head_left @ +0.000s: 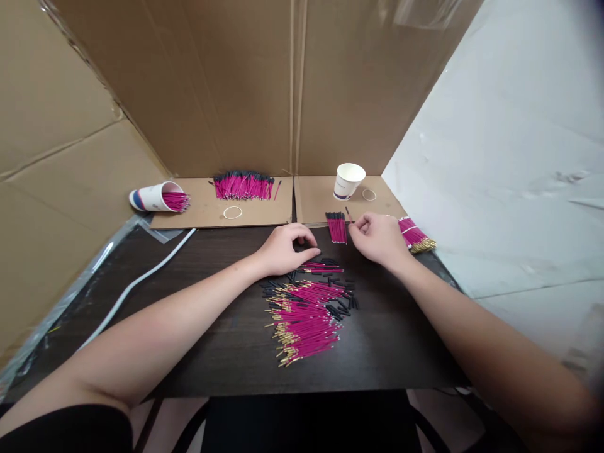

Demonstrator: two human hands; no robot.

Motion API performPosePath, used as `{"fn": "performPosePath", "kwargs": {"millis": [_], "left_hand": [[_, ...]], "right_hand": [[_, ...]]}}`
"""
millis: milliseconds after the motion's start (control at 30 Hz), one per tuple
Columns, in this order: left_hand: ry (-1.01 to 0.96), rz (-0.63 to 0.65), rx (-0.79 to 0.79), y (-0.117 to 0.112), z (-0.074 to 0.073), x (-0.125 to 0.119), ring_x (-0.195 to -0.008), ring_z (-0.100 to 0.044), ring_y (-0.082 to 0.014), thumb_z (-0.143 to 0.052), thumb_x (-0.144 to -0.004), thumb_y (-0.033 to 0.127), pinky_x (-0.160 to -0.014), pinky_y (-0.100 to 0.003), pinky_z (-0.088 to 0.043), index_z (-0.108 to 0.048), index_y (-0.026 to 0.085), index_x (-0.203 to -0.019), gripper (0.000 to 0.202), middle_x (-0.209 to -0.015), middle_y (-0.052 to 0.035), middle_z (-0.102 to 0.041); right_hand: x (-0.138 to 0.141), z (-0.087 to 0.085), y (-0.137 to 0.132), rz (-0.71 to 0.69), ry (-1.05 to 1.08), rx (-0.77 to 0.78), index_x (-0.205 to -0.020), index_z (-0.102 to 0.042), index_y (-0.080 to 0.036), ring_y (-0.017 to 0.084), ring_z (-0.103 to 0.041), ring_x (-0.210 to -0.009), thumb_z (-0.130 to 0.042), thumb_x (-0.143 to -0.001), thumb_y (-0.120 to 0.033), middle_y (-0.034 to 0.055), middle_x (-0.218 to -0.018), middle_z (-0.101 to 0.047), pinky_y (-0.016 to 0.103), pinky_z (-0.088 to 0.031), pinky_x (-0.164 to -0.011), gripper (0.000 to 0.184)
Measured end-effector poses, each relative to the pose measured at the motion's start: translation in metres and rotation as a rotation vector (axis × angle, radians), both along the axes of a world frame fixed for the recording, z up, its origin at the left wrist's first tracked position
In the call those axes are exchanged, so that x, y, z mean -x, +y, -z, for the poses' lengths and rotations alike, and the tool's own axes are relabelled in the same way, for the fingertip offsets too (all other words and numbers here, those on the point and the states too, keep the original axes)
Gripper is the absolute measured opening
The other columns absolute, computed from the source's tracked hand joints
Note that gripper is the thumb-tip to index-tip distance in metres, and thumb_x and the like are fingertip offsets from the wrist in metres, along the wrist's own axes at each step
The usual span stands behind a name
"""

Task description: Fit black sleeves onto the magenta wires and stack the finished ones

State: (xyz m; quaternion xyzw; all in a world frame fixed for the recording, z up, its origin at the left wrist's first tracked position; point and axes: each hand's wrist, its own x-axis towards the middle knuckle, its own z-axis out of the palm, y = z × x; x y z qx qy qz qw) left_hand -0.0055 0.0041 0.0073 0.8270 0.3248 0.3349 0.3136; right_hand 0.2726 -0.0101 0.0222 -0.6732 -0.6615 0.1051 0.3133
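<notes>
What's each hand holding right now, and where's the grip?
Cannot tell for sure. The right hand fingertips meet beside the small pink bundle; any piece pinched is too small to see. The left hand rests curled on the table.

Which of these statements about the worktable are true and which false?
1. The upright paper cup stands on the cardboard at the back right. True.
2. The other paper cup also stands upright. False: it lies on its side with pink sticks inside.
3. The loose pile of pink sticks lies on the dark table. True.
4. The left hand rests inside a cup. False: it rests on the table above the pile.
</notes>
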Motion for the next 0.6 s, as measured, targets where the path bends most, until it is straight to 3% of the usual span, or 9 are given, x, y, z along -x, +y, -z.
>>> {"fn": "performPosePath", "kwargs": {"millis": [233, 600], "left_hand": [[0.008, 0.03, -0.021, -0.0004, 0.0012, 0.0007, -0.107, -0.077, -0.0283, -0.095, -0.093, 0.021, -0.105, -0.049, -0.058, -0.088, 0.024, -0.094, 0.007, -0.116, -0.0079, -0.081], [0.007, 0.007, -0.03, 0.0003, 0.0021, 0.0003, -0.104, -0.079, -0.0287, -0.09, -0.095, 0.013, -0.106, -0.05, -0.06, -0.087, 0.022, -0.088, 0.012, -0.112, -0.0078, -0.082]], "right_hand": [[0.0022, 0.0058, 0.0039, -0.007, -0.079, 0.061, -0.07, -0.064, -0.026, 0.028, -0.066, -0.069, -0.074, -0.095, -0.019, 0.0045, -0.07, -0.073, 0.041, -0.044, -0.071, 0.029], [0.0032, 0.0097, 0.0067, -0.025, -0.095, 0.077, -0.07, -0.065, -0.025, 0.028, -0.067, -0.069, -0.076, -0.098, -0.023, 0.0051, -0.07, -0.073, 0.041, -0.043, -0.07, 0.03]]}}
